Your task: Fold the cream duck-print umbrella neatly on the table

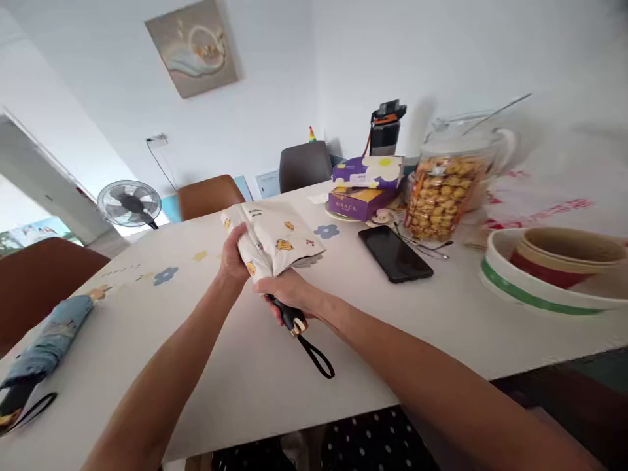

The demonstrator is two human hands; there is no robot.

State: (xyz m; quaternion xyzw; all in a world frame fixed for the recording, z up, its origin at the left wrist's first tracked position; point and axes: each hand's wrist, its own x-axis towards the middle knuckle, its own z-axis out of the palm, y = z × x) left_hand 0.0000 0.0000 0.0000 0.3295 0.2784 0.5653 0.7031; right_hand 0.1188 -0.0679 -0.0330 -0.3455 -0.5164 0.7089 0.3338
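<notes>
A folding umbrella [275, 232] with cream fabric and small orange cartoon prints is held over the white table, its canopy loosely gathered and pointing away from me. My left hand [235, 254] grips the left side of the fabric. My right hand [287, 291] closes around the lower end of the fabric and the top of the black handle, its fingers partly hidden underneath. The handle has a gold band, and a black wrist strap hangs from it toward me. A second folded umbrella [52, 340], blue with a black handle, lies at the table's left edge.
On the right of the white table [235, 392] lie a black phone [395, 253], earphones, purple boxes [363, 203], a jar of round snacks [444, 190] and stacked paper bowls [554, 268]. Chairs [210, 195] stand around, with a fan [130, 203] beyond.
</notes>
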